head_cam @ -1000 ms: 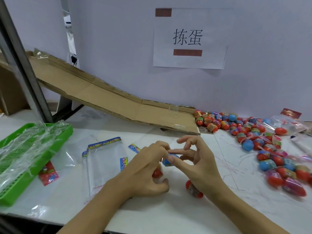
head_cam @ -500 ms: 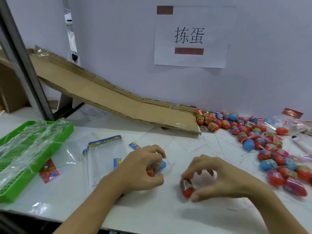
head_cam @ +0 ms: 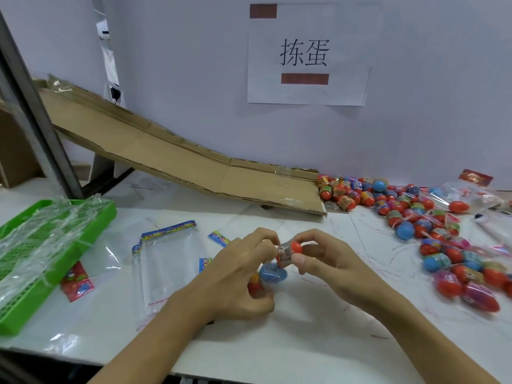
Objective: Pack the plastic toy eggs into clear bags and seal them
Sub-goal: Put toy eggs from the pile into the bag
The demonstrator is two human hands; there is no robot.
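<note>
At centre of the white table [head_cam: 304,342], the right hand [head_cam: 327,261] pinches a red toy egg [head_cam: 288,252] between thumb and fingers, holding it against the left hand [head_cam: 238,275]. The left hand's fingers curl around a clear bag [head_cam: 270,275] containing a blue egg [head_cam: 273,273]. Empty bags [head_cam: 166,261] lie left, beside a green tray [head_cam: 91,234]. Loose eggs [head_cam: 432,225] are piled right.

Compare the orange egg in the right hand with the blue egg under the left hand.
The orange egg is orange-red with a printed band; the blue egg looks plain blue. The orange one is pinched by the right hand above the table; the blue one sits lower, in clear film by the left hand. Both are small plastic eggs.
</note>
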